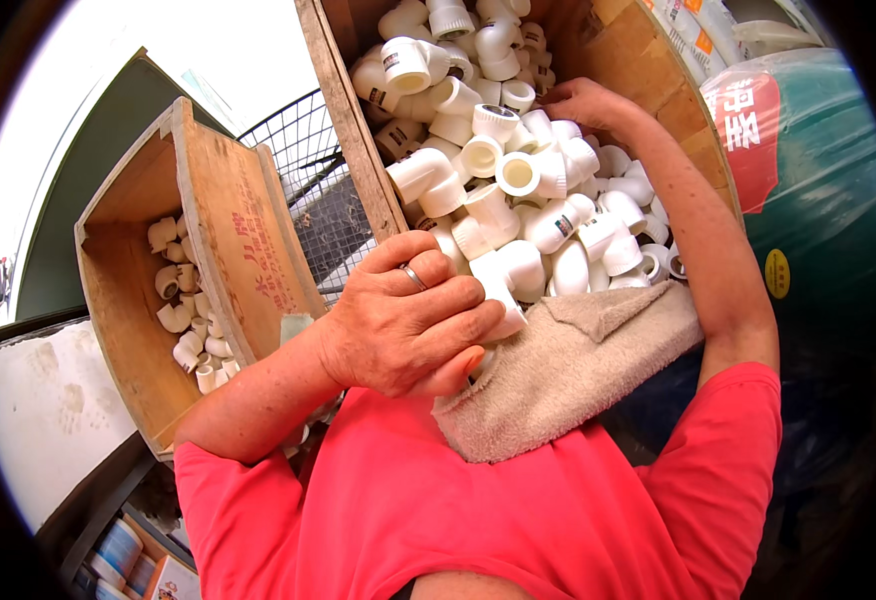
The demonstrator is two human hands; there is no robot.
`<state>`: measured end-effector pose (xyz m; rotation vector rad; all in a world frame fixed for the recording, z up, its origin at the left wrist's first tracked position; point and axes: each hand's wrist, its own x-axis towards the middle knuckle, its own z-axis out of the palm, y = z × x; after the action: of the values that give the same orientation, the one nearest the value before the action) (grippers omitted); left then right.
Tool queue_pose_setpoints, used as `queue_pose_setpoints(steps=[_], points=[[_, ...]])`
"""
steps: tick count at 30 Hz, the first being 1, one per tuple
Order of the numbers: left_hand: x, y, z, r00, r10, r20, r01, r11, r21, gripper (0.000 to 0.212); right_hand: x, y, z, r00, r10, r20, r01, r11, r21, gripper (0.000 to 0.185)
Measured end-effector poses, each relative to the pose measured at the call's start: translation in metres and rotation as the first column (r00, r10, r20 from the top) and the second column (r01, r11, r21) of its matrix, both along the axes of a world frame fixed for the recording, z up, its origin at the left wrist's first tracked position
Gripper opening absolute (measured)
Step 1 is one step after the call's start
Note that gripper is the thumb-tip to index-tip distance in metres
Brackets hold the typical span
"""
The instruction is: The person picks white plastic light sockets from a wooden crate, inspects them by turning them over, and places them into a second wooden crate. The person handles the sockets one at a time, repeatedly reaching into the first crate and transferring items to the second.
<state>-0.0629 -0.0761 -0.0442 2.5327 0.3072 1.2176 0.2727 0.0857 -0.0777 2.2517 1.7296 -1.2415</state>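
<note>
My left hand (pixel 415 322), with a ring on one finger, is closed around a white plastic pipe elbow fitting (pixel 509 319) at the near edge of a large wooden crate (pixel 363 135). The crate holds a heap of white pipe fittings (pixel 517 172), some with threaded metal inserts. My right hand (pixel 577 103) reaches into the heap by the crate's right wall. Its fingertips are hidden among the fittings, so what it touches there does not show. A folded beige towel (pixel 558 375) lies over the crate's near edge, below the heap.
At the left stands a second wooden crate (pixel 247 225) with smaller white elbow fittings (pixel 187 337) inside. A black wire mesh basket (pixel 310 157) sits between the crates. Plastic-wrapped green goods (pixel 820 150) stand to the right. Boxes (pixel 172 581) lie at the lower left.
</note>
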Motion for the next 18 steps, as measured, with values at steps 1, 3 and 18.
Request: queue_pose_setpoints(steps=[1, 3, 18], points=[[0.0, 0.0, 0.001, 1.0, 0.0, 0.001, 0.0, 1.0, -0.001, 0.029, 0.002, 0.003, -0.001, 1.0, -0.005, 0.012, 0.005, 1.0, 0.007, 0.047], [0.0, 0.0, 0.002, 1.0, 0.0, 0.003, 0.0, 1.0, -0.004, 0.03, 0.004, 0.008, 0.0, 0.999, 0.015, 0.034, -0.015, 1.0, -0.001, 0.048], [0.0, 0.0, -0.001, 1.0, 0.007, 0.026, -0.007, 1.0, -0.005, 0.029, -0.003, -0.005, 0.044, 0.999, 0.005, -0.031, -0.004, 0.999, 0.045, 0.06]])
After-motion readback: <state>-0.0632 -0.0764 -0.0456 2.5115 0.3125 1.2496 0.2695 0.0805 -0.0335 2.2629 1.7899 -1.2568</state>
